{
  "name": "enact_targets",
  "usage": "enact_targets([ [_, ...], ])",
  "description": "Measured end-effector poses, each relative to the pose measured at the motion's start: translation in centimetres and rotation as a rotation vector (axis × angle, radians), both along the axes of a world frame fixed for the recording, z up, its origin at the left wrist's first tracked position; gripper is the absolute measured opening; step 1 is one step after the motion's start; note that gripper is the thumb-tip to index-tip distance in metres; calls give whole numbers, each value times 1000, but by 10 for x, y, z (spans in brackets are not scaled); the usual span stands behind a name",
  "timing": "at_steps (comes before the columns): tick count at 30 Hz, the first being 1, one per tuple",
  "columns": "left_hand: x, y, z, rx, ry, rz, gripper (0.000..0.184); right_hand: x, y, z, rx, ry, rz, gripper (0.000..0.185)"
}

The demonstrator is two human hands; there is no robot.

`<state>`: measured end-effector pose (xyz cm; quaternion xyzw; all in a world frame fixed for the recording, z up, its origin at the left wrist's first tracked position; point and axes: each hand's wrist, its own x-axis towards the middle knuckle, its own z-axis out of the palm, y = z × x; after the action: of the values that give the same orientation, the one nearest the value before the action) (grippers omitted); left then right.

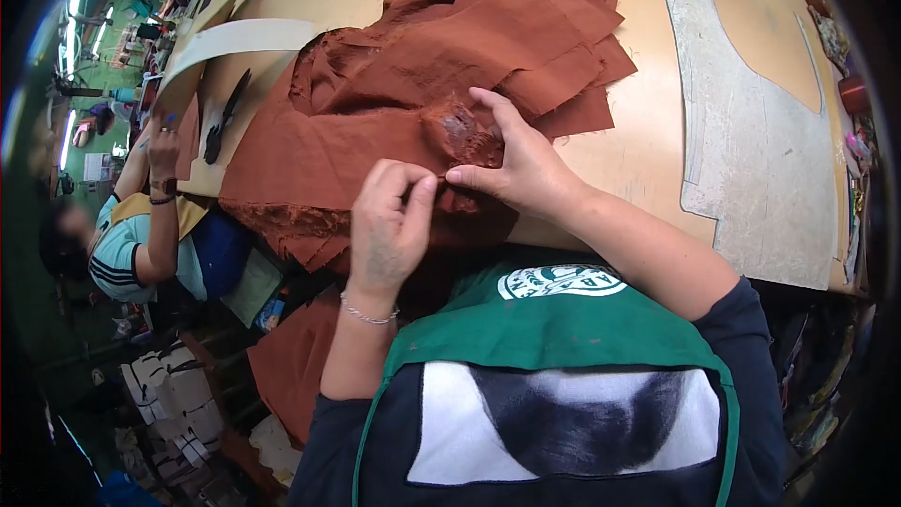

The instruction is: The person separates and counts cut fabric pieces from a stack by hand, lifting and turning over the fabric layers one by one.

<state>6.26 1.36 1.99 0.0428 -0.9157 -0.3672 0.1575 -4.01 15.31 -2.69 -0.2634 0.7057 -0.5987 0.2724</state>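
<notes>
- The left hand [385, 230] is closed, its thumb and index finger pinching a small edge of the rust-coloured cloth [375, 145].
- The right hand [526, 158] touches the same cloth just beside that pinch; its thumb and index finger stand apart around a frayed bunch [460, 134]. Whether its hidden fingers clamp the cloth, I cannot tell.
- Beyond both hands, the cloth spreads in overlapping, ragged-edged layers over the pale table [638, 84].
- Nearer the wearer than the grip is a green apron [554, 329]; a bracelet [369, 313] circles the left wrist.
- Well right of the grip lies a large greyish pattern piece [751, 169].
- Left of the grip, past the cloth, lies a black-handled tool [221, 127], with a curved white strip [244, 38] beyond it.
- Farther left, another person [150, 249] reaches an arm to the table.
</notes>
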Motion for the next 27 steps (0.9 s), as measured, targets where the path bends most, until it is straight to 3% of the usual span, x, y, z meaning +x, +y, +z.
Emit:
enact_targets([
  [3,-1,-17,19,-84,10,-4,4,2,0,1,-19,403,55,94],
  [6,-2,-23,34,-48,-15,19,5,8,-3,9,-7,531,14,95],
  [10,-8,-11,36,-59,4,-36,8,9,-14,25,191,370,-17,81],
  [13,-14,-25,28,-186,217,114,10,1,-20,21,243,277,68,64],
  [16,-24,-70,46,-236,459,441,15,2,-19,-1,104,441,2,44],
  [18,-35,-114,64,-368,667,528,19,0,-17,-2,111,389,10,45],
  [20,-47,-161,89,-303,648,707,21,1,-16,-6,106,359,8,46],
  [22,-69,-198,102,-537,685,750,25,-1,-18,-13,87,362,4,46],
  [24,-85,-254,123,-484,699,912,28,-2,-20,-15,121,313,-18,47],
  [26,-104,-353,132,-58,623,571,29,-4,-20,-19,104,312,-17,48],
  [27,-107,-340,133,-330,561,644,30,-5,-20,-13,131,274,-5,48],
])
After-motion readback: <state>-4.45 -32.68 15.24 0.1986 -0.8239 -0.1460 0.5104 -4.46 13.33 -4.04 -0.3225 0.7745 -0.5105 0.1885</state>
